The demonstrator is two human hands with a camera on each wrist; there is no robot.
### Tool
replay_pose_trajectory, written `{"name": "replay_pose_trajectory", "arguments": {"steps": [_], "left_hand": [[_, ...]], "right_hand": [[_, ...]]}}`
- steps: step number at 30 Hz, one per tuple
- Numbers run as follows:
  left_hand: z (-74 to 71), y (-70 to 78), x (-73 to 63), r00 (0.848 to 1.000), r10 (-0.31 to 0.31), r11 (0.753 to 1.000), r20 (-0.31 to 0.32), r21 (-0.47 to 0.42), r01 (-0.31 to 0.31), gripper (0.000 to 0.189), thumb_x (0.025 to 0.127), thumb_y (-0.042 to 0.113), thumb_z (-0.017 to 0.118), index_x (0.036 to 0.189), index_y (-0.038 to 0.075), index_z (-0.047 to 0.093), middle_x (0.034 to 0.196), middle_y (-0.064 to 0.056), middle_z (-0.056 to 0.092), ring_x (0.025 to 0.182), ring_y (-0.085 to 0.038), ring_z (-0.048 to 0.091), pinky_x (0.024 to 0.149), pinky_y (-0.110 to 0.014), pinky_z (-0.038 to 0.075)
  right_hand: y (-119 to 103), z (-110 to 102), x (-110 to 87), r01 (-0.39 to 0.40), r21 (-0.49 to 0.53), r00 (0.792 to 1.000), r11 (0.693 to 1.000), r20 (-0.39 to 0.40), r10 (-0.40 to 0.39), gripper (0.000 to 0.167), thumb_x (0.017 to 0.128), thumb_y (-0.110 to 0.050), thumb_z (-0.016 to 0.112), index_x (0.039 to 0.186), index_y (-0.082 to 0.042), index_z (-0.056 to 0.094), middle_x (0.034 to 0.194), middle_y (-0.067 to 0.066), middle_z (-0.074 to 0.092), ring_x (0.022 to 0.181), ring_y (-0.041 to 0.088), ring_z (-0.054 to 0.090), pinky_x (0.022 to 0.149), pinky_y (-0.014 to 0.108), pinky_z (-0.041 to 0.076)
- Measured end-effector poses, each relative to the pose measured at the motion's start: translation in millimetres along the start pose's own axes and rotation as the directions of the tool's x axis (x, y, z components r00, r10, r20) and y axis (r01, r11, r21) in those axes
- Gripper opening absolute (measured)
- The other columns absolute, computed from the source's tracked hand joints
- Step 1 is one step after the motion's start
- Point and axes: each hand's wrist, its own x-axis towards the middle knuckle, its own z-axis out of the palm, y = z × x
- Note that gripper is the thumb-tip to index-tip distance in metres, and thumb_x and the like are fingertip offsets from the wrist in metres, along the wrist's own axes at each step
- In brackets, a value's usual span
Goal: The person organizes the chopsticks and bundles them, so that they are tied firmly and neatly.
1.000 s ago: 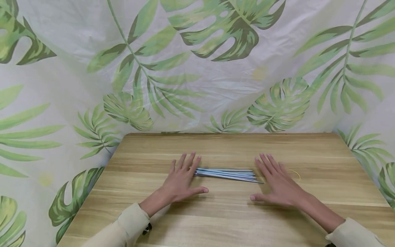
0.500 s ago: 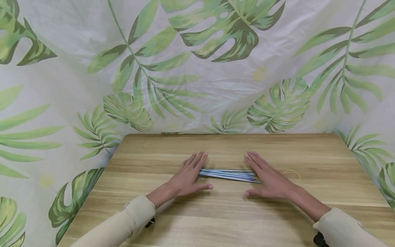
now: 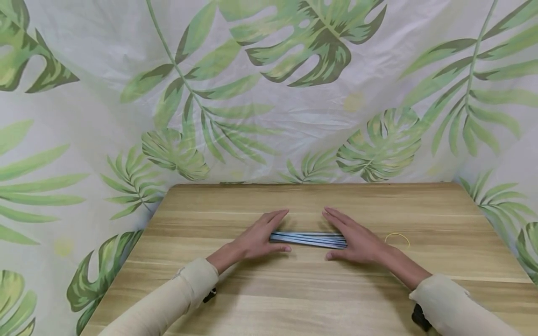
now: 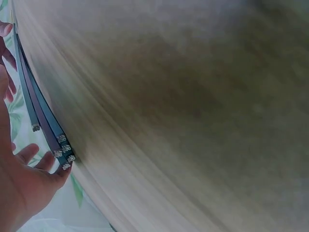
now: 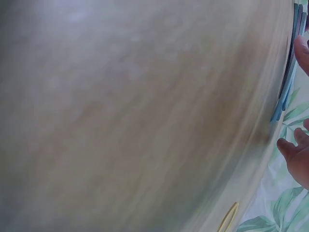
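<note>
A bundle of several long thin blue-grey sticks (image 3: 308, 239) lies lengthwise across the middle of the wooden table. At its left end is my left hand (image 3: 257, 239), fingers straight and thumb apart. In the left wrist view, fingers of the left hand (image 4: 29, 186) appear to touch the squarish, pale-tipped ends of the sticks (image 4: 48, 130). My right hand (image 3: 359, 240) stands at the other end with straight fingers, its palm turned inward and hiding that end. In the right wrist view, a small gap shows between the right hand (image 5: 297, 162) and the sticks (image 5: 288, 77).
A thin yellow rubber band (image 3: 397, 234) lies on the table (image 3: 311, 298) just right of my right hand. Behind the table and at its sides hangs a pale cloth (image 3: 294, 121) with a green leaf print.
Both hands have moved inward toward each other along the sticks, and their palms have turned to face inward. The right hand now covers the sticks' right end. The rubber band has become more visible.
</note>
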Motion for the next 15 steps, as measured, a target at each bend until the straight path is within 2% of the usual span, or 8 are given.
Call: {"name": "replay_pose_trajectory", "arguments": {"steps": [4, 9, 15], "left_hand": [[2.9, -1.7, 3.0, 1.0, -0.011, 1.0, -0.003, -0.014, 0.011, 0.106, 0.09, 0.059, 0.081, 0.171, 0.017, 0.028, 0.165, -0.012, 0.046, 0.154, -0.032, 0.044, 0.125, -0.052, 0.039], [6.6, -4.3, 7.4, 1.0, 0.005, 1.0, -0.013, -0.002, -0.005, 0.103, 0.09, 0.056, 0.082, 0.169, 0.015, 0.032, 0.154, -0.008, 0.059, 0.145, -0.03, 0.053, 0.123, -0.051, 0.04], [5.4, -5.3, 11.5, 1.0, 0.019, 1.0, -0.007, 0.019, -0.019, 0.094, 0.09, 0.054, 0.084, 0.164, 0.013, 0.043, 0.14, -0.005, 0.065, 0.134, -0.026, 0.058, 0.118, -0.05, 0.044]], "right_hand": [[2, 3, 4.1, 0.008, 0.02, 1.0, 1.0, -0.001, -0.008, 0.106, 0.084, -0.046, 0.091, 0.166, -0.005, 0.037, 0.173, 0.017, 0.036, 0.157, 0.041, 0.04, 0.121, 0.059, 0.041], [5, 5, 7.6, -0.022, 0.053, 1.0, 0.998, 0.016, 0.021, 0.099, 0.087, -0.044, 0.09, 0.165, -0.007, 0.041, 0.169, 0.016, 0.044, 0.153, 0.04, 0.045, 0.12, 0.059, 0.042], [6, 3, 8.6, -0.051, 0.066, 0.998, 0.997, 0.029, 0.05, 0.081, 0.089, -0.041, 0.089, 0.155, -0.008, 0.056, 0.155, 0.015, 0.057, 0.143, 0.035, 0.054, 0.114, 0.056, 0.048]]}}
